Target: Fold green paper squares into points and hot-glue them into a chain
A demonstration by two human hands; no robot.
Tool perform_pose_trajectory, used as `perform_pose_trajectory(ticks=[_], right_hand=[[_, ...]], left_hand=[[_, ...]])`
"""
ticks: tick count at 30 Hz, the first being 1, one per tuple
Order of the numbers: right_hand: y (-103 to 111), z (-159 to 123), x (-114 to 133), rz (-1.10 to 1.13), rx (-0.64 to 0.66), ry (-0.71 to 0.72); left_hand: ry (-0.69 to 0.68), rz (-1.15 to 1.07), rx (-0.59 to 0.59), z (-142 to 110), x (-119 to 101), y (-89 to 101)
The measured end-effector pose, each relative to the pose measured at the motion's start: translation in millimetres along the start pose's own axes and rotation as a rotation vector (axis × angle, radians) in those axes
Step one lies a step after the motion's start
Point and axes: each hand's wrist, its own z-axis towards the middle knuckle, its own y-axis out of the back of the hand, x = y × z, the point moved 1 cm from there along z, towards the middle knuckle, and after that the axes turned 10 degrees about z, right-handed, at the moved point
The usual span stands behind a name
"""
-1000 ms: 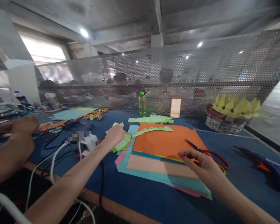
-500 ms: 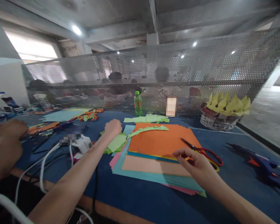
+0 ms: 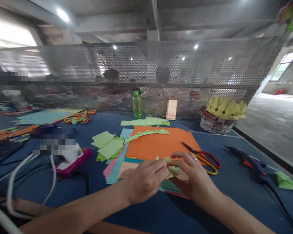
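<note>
Both my hands meet over the front of a stack of coloured paper, with a piece of light green paper (image 3: 174, 170) between them. My left hand (image 3: 146, 177) pinches its left side, and my right hand (image 3: 191, 172) grips its right side with curled fingers. The piece looks bent or folded; my fingers cover most of it. Orange sheets (image 3: 158, 146) top the stack, and a pleated green paper strip (image 3: 147, 133) lies across their far part. Red and yellow scissors (image 3: 205, 157) rest at the stack's right edge. Loose green paper squares (image 3: 109, 146) lie to the left.
Right of the scissors lies a blue glue gun (image 3: 252, 162), near a folded green piece (image 3: 286, 181). A basket with yellow paper points (image 3: 217, 123) stands behind. A green bottle (image 3: 137, 105) stands before a mesh screen (image 3: 146, 65). White cables (image 3: 11, 185) and a magenta power strip (image 3: 73, 164) occupy the left.
My left hand has moved from the green squares to my right hand, and a light green paper piece is now between them. The view has turned right; the other person's hand at left is gone.
</note>
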Motion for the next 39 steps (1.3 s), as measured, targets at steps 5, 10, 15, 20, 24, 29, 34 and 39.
perform_pose_trajectory(ticks=[5,10,15,20,24,29,34,39], right_hand=[[4.4,4.1,-0.7,-0.048,0.016,0.086],[4.3,3.0,-4.4,-0.170,0.024,0.088],[0.9,2.6,-6.1,-0.273,0.146,0.052],[8.2,3.5,-11.0,-0.262,0.249,0.001],[19.4,3.4,-6.1,-0.234,0.353,-0.092],[23.0,6.5,11.8,-0.050,0.435,-0.133],[9.3,3.5,10.6,-0.013,0.419,-0.145],[4.9,-4.6,5.1,-0.010,0.444,-0.162]], left_hand=[[-0.087,0.034,-0.057,-9.1,8.2,-6.0],[-0.196,0.059,0.000,-10.8,3.0,-4.4],[-0.183,0.073,0.161,-14.1,-3.4,-6.8],[-0.080,-0.068,0.247,-18.2,-9.7,-10.9],[0.138,-0.263,0.227,-15.0,-11.5,-11.0],[0.295,-0.386,0.252,-14.5,-9.0,-11.8],[0.299,-0.463,0.280,-17.0,-7.6,-13.0],[0.182,-0.456,0.333,-17.1,-3.1,-7.1]])
